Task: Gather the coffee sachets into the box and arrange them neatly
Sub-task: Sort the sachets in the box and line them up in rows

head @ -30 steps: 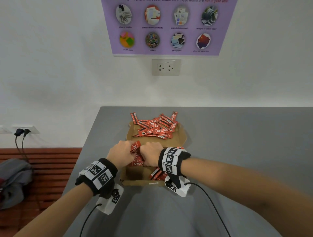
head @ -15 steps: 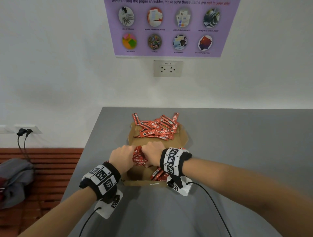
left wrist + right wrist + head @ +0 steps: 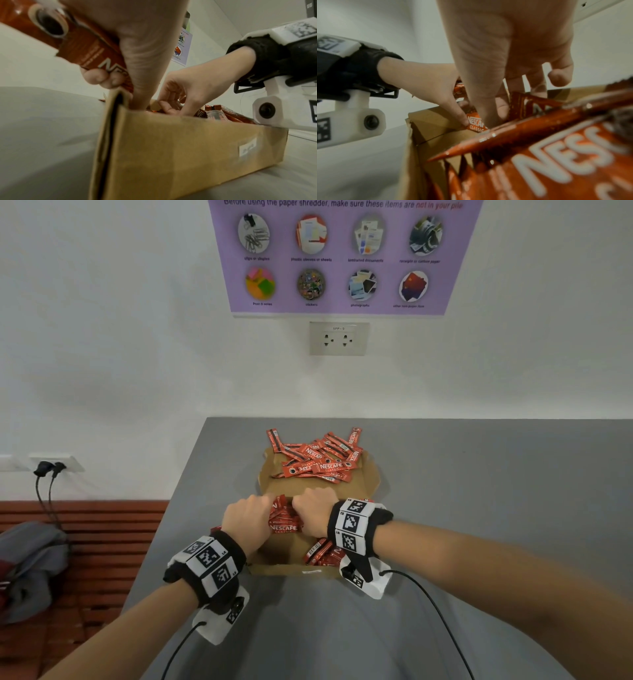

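Over the open brown cardboard box (image 3: 291, 569) on the grey table (image 3: 479, 491), I see my left hand (image 3: 245, 520) and right hand (image 3: 313, 517), fingers curled, clutching a bundle of red coffee sachets (image 3: 283, 517) between them. More loose red sachets (image 3: 317, 460) lie heaped on the box's far flap (image 3: 371, 477).

Box floor (image 3: 294, 553) under sachets (image 3: 284, 518), hands

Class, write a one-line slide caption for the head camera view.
Both hands, left hand and right hand, grip a bundle of sachets over the cardboard box; loose sachets remain beyond.
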{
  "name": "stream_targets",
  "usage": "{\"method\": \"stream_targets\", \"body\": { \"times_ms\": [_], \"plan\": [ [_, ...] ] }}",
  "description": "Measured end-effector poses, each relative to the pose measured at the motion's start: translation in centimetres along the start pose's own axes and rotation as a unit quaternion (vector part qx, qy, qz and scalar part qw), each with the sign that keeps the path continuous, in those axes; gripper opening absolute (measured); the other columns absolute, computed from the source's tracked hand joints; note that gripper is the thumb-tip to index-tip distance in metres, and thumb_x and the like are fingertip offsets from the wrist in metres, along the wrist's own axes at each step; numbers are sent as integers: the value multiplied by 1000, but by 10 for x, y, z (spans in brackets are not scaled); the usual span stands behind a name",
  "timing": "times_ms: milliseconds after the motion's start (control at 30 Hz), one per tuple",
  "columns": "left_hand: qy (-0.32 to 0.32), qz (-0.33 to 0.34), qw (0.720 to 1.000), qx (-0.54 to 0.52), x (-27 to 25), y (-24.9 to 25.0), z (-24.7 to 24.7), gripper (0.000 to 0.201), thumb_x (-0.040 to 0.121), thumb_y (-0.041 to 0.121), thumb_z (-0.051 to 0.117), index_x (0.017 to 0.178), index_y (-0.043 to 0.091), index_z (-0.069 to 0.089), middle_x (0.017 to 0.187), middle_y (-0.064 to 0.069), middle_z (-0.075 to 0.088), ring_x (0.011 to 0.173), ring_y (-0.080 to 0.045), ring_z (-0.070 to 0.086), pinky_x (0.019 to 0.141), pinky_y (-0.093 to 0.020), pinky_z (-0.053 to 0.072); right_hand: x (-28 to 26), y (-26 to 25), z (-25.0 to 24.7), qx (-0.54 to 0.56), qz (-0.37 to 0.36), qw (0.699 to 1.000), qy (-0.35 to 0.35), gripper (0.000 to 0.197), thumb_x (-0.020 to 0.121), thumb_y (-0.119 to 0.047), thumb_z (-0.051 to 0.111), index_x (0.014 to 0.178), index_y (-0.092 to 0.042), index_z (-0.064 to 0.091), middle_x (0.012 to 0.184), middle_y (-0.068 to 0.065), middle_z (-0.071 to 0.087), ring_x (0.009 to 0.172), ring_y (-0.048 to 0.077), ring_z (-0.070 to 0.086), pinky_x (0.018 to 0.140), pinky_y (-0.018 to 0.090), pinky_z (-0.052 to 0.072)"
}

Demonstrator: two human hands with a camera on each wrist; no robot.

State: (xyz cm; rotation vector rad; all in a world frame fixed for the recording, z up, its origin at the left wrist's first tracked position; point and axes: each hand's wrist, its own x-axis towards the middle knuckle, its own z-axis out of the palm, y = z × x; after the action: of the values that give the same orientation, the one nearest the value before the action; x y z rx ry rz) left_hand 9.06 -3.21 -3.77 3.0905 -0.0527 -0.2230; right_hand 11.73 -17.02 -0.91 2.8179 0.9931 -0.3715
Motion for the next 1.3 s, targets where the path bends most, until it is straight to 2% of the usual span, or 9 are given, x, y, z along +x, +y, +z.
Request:
{"method": "stream_targets", "body": {
  "times_ms": [233, 633, 833, 900, 1000, 1067, 1167, 1233, 1300],
  "plan": [
    [0, 8, 1000, -5, -1, -2, 1, 41, 88, 43, 57, 122, 22, 48, 111, -1, 64, 98, -20, 63, 83, -31, 50, 2, 1, 1, -10, -3, 1000, -1, 18, 84, -20, 62, 100, -11, 61, 100, 8, 65, 91, 27, 62, 66, 31, 41],
    [-1, 16, 1000, -16, -2, -1, 0, 44, 88, 44, 58, 124, 23, 46, 113, 0, 63, 98, -19, 62, 84, -30, 50, 2, 2, -1, 1, -3, 1000, -4, 25, 79, -26, 69, 99, -14, 58, 99, 5, 63, 93, 25, 60, 78, 36, 39],
    [-10, 24, 998, -49, -4, -3, -11, 44, 86, 40, 61, 124, 21, 48, 112, -1, 63, 99, -20, 62, 83, -30, 50, 2, 8, -11, 23, -6, 1000, 5, 31, 74, -34, 74, 91, -14, 58, 84, 2, 57, 83, 22, 57, 77, 37, 40],
    [2, 10, 992, -123, -3, -3, -19, 31, 86, 32, 62, 113, 19, 53, 103, -2, 65, 92, -21, 63, 77, -28, 52, 2, 15, -19, 83, 7, 996, 44, 34, 75, -39, 72, 93, -14, 58, 83, 0, 57, 83, 21, 58, 72, 33, 44],
    [34, 37, 968, -246, 0, 5, -31, 5, 87, 16, 59, 87, 17, 55, 83, 1, 62, 80, -21, 64, 60, -11, 42, 3, 22, -30, 221, -12, 970, 100, 45, 80, -34, 65, 117, -13, 52, 106, 3, 61, 96, 21, 58, 76, 30, 44],
    [59, 70, 956, -280, 2, 14, -33, 11, 86, 7, 58, 95, 12, 59, 86, -5, 65, 82, -24, 64, 62, -12, 40, 0, 22, -34, 293, -53, 947, 116, 41, 83, -22, 62, 122, -9, 52, 113, 8, 61, 96, 20, 58, 77, 26, 43],
    [75, 69, 936, -338, 2, 21, -34, 33, 88, 6, 57, 121, 7, 53, 97, -10, 67, 81, -22, 64, 74, -24, 51, -8, 28, -33, 338, -80, 924, 161, 35, 87, -13, 62, 121, -8, 56, 110, 6, 64, 79, 5, 54, 68, 6, 38],
    [62, 81, 923, -371, -1, 22, -33, 31, 91, 16, 58, 121, 10, 51, 86, -5, 66, 66, -17, 64, 68, -30, 56, -12, 35, -29, 356, -65, 914, 183, 30, 89, -12, 61, 119, -10, 60, 102, 1, 66, 70, 1, 56, 66, 6, 44],
    [33, 112, 922, -369, -3, 23, -34, 28, 93, 23, 54, 119, 12, 53, 74, 2, 64, 57, -15, 64, 61, -29, 57, -17, 42, -24, 354, -48, 913, 197, 22, 89, -13, 61, 110, -12, 66, 91, -6, 65, 70, 1, 57, 66, 7, 45]
  ]
}}
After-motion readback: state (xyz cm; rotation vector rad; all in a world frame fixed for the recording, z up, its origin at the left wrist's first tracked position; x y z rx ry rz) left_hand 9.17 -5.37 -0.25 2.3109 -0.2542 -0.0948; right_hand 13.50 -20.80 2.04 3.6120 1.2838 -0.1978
